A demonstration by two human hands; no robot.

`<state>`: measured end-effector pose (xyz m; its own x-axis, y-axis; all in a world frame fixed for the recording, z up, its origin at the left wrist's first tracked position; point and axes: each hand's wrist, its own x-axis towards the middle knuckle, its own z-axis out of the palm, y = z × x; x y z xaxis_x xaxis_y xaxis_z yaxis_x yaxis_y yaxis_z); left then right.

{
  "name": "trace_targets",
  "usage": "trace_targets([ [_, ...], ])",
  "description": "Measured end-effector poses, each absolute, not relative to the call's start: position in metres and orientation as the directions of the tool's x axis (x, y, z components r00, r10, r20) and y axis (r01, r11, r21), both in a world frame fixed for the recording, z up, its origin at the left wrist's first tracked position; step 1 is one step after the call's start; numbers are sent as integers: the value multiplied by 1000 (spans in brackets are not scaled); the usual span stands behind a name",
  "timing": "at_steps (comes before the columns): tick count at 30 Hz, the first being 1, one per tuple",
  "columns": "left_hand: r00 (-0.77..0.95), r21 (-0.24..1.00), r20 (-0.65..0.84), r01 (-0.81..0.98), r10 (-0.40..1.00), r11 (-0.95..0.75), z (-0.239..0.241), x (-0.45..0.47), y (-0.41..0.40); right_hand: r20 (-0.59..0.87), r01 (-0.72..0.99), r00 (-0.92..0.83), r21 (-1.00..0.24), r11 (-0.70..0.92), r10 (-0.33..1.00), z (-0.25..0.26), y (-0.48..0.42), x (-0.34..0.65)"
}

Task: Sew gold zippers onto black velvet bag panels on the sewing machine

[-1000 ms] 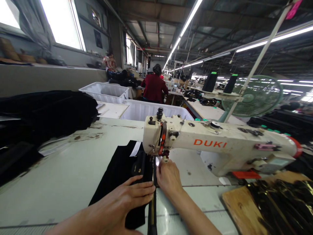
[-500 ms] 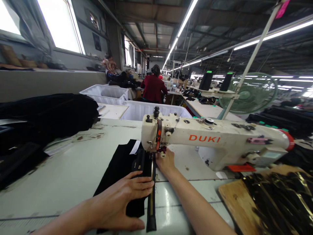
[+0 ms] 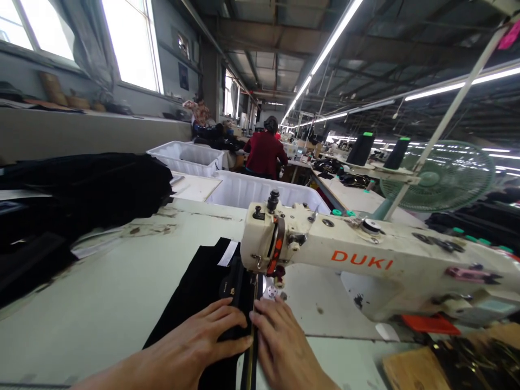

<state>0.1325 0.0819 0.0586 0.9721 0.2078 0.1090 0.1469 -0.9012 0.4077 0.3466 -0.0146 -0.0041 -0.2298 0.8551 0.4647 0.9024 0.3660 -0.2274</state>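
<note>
My left hand (image 3: 203,341) lies on a black fabric piece (image 3: 187,298), fingers stretched and a little apart, thumb pointing at the zipper. A long zipper (image 3: 251,360) with gold-coloured teeth on black tape runs along the fabric's right edge to the needle area of the sewing machine (image 3: 317,249). My right hand (image 3: 284,341) has its bent fingers on the zipper's right edge, close in front of the presser foot; its thumb is partly hidden. A black tab with small gold-coloured fittings (image 3: 229,287) and a white strip (image 3: 228,253) lie on the fabric.
A dark fabric pile (image 3: 93,184) covers the table's left side. Behind the machine stand white plastic bins (image 3: 268,187). At right are a wooden board (image 3: 414,368) with dark, gold-trimmed pieces, thread cones (image 3: 361,149) and a fan (image 3: 439,176). A person in dark red (image 3: 266,151) sits farther off.
My right hand has come back from beside the needle to the zipper in front of the foot. My left hand stays on the fabric, its thumb now nearer the zipper. The camera view has shifted.
</note>
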Motion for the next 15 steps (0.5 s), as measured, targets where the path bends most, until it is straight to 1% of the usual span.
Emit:
trace_targets([
  [4,976,395,62,167,207,-903,54,138,97,467,931,-219,-165,327,857,-14,-3,350],
  [7,979,389,57,158,195,-907,50,143,109,493,942,-202,-137,305,846,-20,-1,352],
  [10,984,386,72,123,162,-914,47,149,121,547,941,-181,-146,306,817,-22,0,354],
  [13,983,377,110,92,143,-922,45,154,131,614,911,-182,-188,366,768,-18,0,357],
  [15,980,370,118,109,163,-923,44,156,134,658,879,-181,-225,420,731,-13,0,357],
])
